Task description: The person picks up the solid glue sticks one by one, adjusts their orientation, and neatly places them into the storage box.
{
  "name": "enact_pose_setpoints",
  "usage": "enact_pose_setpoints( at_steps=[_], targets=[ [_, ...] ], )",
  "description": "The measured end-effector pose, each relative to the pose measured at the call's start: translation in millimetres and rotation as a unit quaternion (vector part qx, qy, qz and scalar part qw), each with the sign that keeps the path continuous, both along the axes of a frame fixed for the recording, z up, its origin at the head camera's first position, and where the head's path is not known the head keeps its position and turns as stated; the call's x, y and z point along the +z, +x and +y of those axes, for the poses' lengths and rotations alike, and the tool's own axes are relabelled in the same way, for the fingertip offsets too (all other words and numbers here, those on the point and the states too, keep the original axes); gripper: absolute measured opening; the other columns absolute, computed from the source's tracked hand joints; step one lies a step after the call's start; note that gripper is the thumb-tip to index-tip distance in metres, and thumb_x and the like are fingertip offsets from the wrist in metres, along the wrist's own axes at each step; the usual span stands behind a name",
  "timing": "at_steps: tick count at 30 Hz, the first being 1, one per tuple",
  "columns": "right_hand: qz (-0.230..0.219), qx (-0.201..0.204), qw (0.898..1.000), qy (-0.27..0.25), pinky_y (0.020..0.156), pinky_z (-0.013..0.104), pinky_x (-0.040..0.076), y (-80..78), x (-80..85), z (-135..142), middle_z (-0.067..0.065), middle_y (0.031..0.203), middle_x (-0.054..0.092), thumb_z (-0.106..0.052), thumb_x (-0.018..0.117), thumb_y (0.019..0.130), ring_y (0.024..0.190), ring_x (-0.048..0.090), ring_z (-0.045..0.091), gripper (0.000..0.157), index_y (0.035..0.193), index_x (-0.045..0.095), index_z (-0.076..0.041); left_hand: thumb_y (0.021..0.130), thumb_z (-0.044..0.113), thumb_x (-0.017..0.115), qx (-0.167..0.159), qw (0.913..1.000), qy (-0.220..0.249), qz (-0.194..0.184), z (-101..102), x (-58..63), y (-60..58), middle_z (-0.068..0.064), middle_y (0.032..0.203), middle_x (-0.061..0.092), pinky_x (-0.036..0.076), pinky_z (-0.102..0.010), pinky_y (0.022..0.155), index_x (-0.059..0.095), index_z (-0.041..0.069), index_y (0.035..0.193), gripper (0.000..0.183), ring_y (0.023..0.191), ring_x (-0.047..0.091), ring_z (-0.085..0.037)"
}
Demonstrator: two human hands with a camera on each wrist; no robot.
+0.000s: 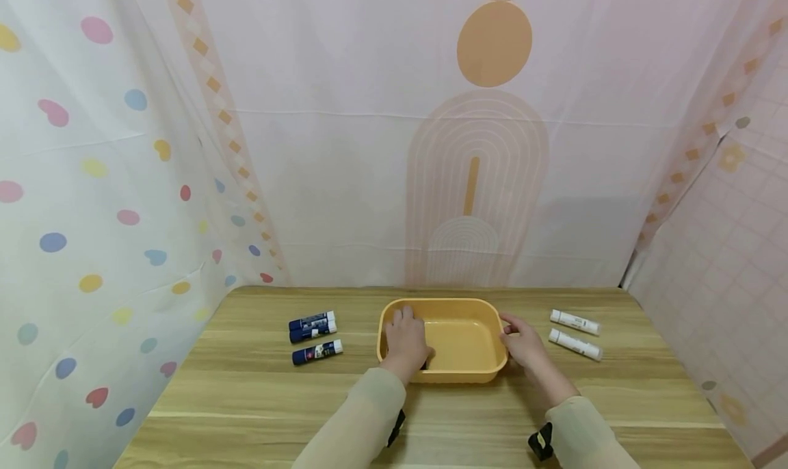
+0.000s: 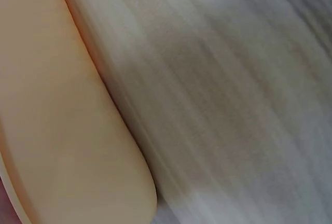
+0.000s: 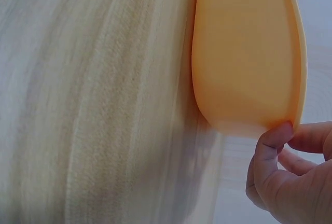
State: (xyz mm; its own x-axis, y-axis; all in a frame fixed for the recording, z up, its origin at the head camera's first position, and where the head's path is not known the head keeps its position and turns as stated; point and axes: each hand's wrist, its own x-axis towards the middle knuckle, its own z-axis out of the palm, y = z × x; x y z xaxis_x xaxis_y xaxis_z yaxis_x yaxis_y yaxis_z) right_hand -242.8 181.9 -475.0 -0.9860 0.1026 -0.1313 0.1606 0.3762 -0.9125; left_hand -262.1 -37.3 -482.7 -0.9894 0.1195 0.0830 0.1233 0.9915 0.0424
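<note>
A yellow plastic basin (image 1: 466, 349) stands on the wooden table. My left hand (image 1: 406, 339) reaches down into its left part, palm down. A small dark piece of something (image 1: 424, 365) shows beside that hand's thumb; the rest is hidden, and I cannot tell whether the fingers grip it. At the right end, my right hand (image 1: 523, 342) pinches the basin's rim between thumb and fingers. The right wrist view shows that hand (image 3: 290, 172) at the corner of the basin (image 3: 246, 53). Only the outer wall of the basin (image 2: 67, 105) and the table appear clearly in the left wrist view.
To the left lie three navy glue sticks with white caps, two touching (image 1: 312, 326) and one apart (image 1: 317, 352). Two white glue sticks, a rear one (image 1: 575, 321) and a front one (image 1: 575, 344), lie right of the basin. Patterned curtains (image 1: 345, 182) enclose the table (image 1: 246, 387).
</note>
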Motion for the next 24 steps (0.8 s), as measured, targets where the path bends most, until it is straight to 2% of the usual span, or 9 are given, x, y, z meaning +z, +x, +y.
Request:
enact_pose_setpoints(
  at_steps=[2,5,7,9,12,14,16,21,24],
  targets=[
    [-0.003,-0.001,1.000,-0.001,0.049,0.019,0.038,0.1,0.5,0,0.015,0.103,0.049,0.002,0.050,0.091,0.063,0.042,0.010,0.046,0.137,0.044,0.001,0.067,0.055,0.078,-0.002,1.0000,-0.006,-0.001,0,-0.7,0.1,-0.002,0.098,0.043,0.035,-0.031,0.066,0.065,0.014,0.088,0.048,0.086,0.035,-0.020],
    [-0.007,-0.002,1.000,-0.005,0.050,0.020,0.040,0.3,0.9,-1,0.015,0.104,0.048,0.002,0.050,0.092,0.062,0.043,0.011,0.046,0.137,0.044,0.001,0.070,0.057,0.074,-0.006,0.9999,0.010,0.003,-2,-1.1,1.0,-0.002,0.097,0.043,0.034,-0.031,0.067,0.066,0.014,0.088,0.047,0.086,0.034,-0.020],
    [-0.007,-0.002,1.000,-0.005,0.051,0.020,0.042,0.4,1.0,-1,0.015,0.103,0.048,0.003,0.049,0.092,0.063,0.043,0.011,0.046,0.137,0.044,0.002,0.075,0.057,0.071,-0.012,0.9995,0.029,0.009,-3,-0.2,2.2,-0.003,0.098,0.045,0.035,-0.032,0.068,0.068,0.013,0.097,0.049,0.087,0.036,-0.020],
    [-0.007,-0.002,1.000,-0.006,0.051,0.020,0.041,0.4,0.8,-1,0.014,0.103,0.048,0.003,0.049,0.092,0.063,0.043,0.011,0.046,0.137,0.044,0.001,0.080,0.052,0.068,-0.017,0.9972,0.070,0.021,-5,1.8,3.6,-0.004,0.103,0.048,0.038,-0.034,0.071,0.067,0.012,0.109,0.049,0.090,0.040,-0.020],
    [-0.009,-0.001,1.000,-0.005,0.049,0.020,0.040,0.1,0.2,-1,0.014,0.103,0.047,0.003,0.049,0.092,0.062,0.042,0.010,0.046,0.138,0.044,0.001,0.086,0.039,0.068,-0.030,0.9871,0.150,0.045,-9,4.5,5.6,-0.006,0.111,0.052,0.044,-0.038,0.079,0.061,0.014,0.124,0.046,0.099,0.047,-0.022],
    [-0.010,-0.002,1.000,-0.007,0.049,0.019,0.039,0.2,0.0,-1,0.013,0.103,0.048,0.002,0.049,0.092,0.062,0.042,0.010,0.046,0.138,0.044,0.001,0.087,0.030,0.068,-0.043,0.9751,0.207,0.067,-14,5.7,7.1,-0.006,0.115,0.054,0.046,-0.040,0.086,0.061,0.015,0.124,0.041,0.105,0.050,-0.023],
    [-0.009,-0.001,1.000,-0.006,0.048,0.019,0.038,0.1,-0.3,-1,0.013,0.103,0.048,0.002,0.050,0.092,0.062,0.042,0.010,0.046,0.138,0.044,0.000,0.086,0.024,0.068,-0.060,0.9638,0.243,0.092,-21,6.2,8.3,-0.005,0.115,0.056,0.048,-0.040,0.089,0.062,0.017,0.123,0.038,0.108,0.053,-0.024],
    [-0.007,0.000,1.000,-0.008,0.049,0.019,0.039,0.2,-1.2,0,0.014,0.102,0.048,0.003,0.050,0.092,0.063,0.043,0.011,0.046,0.137,0.044,0.001,0.088,0.020,0.067,-0.093,0.9458,0.280,0.135,-51,8.1,13.3,-0.004,0.118,0.057,0.051,-0.040,0.088,0.060,0.019,0.125,0.037,0.110,0.054,-0.024],
    [-0.008,0.002,1.000,-0.011,0.051,0.019,0.040,0.2,-0.9,0,0.014,0.102,0.047,0.003,0.049,0.092,0.065,0.044,0.011,0.046,0.138,0.044,0.001,0.089,0.021,0.065,-0.090,0.9451,0.280,0.143,-75,9.8,18.8,-0.005,0.122,0.057,0.049,-0.042,0.093,0.058,0.019,0.128,0.040,0.113,0.054,-0.025]
  ],
)
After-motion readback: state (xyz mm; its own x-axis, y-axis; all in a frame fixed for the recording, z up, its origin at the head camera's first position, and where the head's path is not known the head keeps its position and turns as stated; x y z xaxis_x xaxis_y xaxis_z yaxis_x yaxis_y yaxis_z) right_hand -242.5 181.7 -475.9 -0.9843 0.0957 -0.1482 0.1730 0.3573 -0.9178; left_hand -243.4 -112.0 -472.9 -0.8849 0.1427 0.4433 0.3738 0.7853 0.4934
